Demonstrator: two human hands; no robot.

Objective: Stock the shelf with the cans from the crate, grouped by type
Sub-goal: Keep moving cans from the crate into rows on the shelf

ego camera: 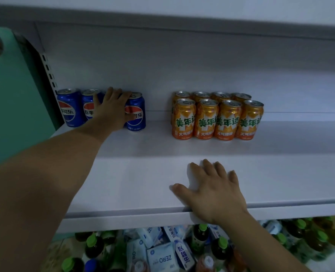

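at the back left of the shelf [143,146], left hand [111,110], fingers together, covers the pepsi cans [136,112], grip unclear, right hand [213,191] spread on the edge; careless withdrawal could topple neighbours.

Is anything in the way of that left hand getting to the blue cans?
Nothing visible does. The left hand rests on the blue cans, and the orange cans stand apart to the right.

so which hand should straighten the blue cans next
Left. The left hand is already at the blue cans; the right hand lies flat on the shelf edge, nearer the orange cans.
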